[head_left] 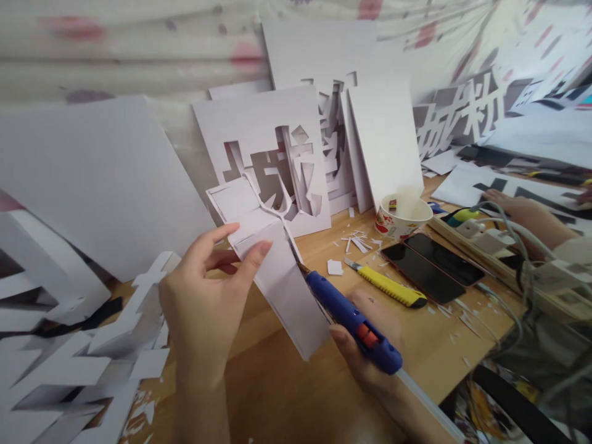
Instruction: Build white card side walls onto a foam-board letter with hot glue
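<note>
- Pinching firmly, the left hand (203, 283) has the long white folded-board strip (282, 277) between thumb and fingers, holding it up ahead of the body, just right of that palm.
- Over on the other side, the right hand (382, 319) is wrapped around a blue plastic glue gun (340, 301) with an orange trigger, a translucent glue stick trailing behind; whether the trigger is squeezed, I cannot tell.
- Now the key line: the strip's long axis slants from beyond the left fingertips down toward the right hand, its lower end nearer the right.
- Right at that strip's right-hand edge sits the gun's nozzle, up and left of the right hand; contact or a sliver of gap, too fine to call.
- Beyond the right hand, to its right, lies a yellow-handled snap-blade cutter (391, 287), well apart from the strip.
- Past the left fingertips leans a square white board with cut-out strokes (263, 111); left of that wrist, white cut shapes (87, 364) pile up.
</note>
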`<act>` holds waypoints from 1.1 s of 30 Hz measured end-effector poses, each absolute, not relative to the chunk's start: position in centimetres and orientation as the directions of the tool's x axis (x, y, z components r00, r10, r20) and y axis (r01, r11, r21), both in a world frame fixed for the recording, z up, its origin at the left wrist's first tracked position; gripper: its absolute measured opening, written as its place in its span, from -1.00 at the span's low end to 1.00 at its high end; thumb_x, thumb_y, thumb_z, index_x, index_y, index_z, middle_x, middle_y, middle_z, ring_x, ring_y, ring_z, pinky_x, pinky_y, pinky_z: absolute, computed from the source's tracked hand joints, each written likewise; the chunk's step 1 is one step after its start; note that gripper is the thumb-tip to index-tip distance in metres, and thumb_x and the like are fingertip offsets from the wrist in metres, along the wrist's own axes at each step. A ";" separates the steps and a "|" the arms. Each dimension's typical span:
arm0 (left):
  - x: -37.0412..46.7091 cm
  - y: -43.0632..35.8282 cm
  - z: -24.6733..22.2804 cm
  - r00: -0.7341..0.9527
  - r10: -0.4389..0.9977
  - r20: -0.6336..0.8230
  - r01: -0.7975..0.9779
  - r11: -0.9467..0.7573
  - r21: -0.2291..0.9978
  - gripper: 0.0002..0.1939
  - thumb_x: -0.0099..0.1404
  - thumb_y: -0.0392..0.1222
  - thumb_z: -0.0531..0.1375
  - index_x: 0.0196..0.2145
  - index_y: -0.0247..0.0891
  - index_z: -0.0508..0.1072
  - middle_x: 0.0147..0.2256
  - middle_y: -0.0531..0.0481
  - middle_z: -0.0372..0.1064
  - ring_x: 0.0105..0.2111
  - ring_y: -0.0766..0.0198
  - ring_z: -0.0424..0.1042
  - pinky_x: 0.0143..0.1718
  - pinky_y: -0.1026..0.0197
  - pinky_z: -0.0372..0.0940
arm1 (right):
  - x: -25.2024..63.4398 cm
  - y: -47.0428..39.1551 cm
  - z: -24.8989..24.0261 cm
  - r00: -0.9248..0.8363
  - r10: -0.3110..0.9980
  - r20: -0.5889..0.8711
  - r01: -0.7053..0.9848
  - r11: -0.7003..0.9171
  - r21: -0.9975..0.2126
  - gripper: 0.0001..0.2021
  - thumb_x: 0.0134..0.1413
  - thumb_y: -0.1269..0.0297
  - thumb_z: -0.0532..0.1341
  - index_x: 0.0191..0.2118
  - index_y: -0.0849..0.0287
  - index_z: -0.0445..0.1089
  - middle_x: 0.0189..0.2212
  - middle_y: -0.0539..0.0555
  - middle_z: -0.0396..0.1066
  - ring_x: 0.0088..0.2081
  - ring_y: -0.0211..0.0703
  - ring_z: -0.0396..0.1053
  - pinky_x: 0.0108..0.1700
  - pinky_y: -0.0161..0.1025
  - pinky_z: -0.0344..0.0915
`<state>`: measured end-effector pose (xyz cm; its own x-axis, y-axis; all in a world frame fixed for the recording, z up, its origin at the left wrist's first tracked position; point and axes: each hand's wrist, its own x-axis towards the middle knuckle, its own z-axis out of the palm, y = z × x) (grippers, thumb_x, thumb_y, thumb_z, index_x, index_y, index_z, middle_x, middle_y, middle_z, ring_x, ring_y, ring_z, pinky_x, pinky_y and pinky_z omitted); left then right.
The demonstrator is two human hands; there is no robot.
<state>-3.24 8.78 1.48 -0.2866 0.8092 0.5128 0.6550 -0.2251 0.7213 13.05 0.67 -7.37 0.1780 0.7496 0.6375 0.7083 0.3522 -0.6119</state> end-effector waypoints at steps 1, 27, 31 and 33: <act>-3.2 8.8 1.5 -0.291 0.810 0.509 0.654 -0.220 0.724 -0.53 0.01 0.19 0.39 -0.13 0.01 0.60 -0.54 0.13 0.41 -0.49 0.28 0.41 -0.33 0.17 0.33 | 13.1 0.5 -7.5 0.182 0.758 0.627 0.701 0.347 -0.623 -0.55 0.31 -0.12 0.03 -0.49 0.07 0.12 -0.61 -0.07 0.12 -0.56 -0.22 0.17 -0.50 -0.25 0.09; -3.1 8.6 1.6 -0.248 0.802 0.543 0.700 -0.239 0.673 -0.58 0.04 0.17 0.38 -0.17 -0.03 0.59 -0.54 0.15 0.40 -0.49 0.28 0.42 -0.32 0.19 0.35 | 13.2 -0.7 -8.9 0.209 0.813 0.543 0.664 0.290 -0.690 -0.58 0.30 -0.11 0.07 -0.46 0.09 0.16 -0.61 -0.09 0.15 -0.59 -0.27 0.18 -0.54 -0.29 0.07; -3.1 8.6 1.8 -0.247 0.806 0.538 0.692 -0.242 0.680 -0.59 0.05 0.16 0.38 -0.18 -0.04 0.58 -0.53 0.13 0.41 -0.49 0.26 0.42 -0.34 0.17 0.35 | 13.2 -0.9 -8.7 0.208 0.815 0.541 0.676 0.280 -0.682 -0.59 0.29 -0.10 0.07 -0.47 0.07 0.12 -0.62 -0.11 0.12 -0.62 -0.28 0.16 -0.56 -0.30 0.06; -3.1 8.6 1.8 -0.246 0.806 0.539 0.697 -0.238 0.676 -0.60 0.06 0.17 0.37 -0.18 -0.04 0.58 -0.53 0.13 0.41 -0.49 0.25 0.43 -0.33 0.16 0.35 | 13.2 -1.0 -8.6 0.198 0.807 0.557 0.696 0.284 -0.660 -0.58 0.31 -0.09 0.05 -0.48 0.07 0.10 -0.63 -0.11 0.10 -0.63 -0.29 0.15 -0.57 -0.30 0.06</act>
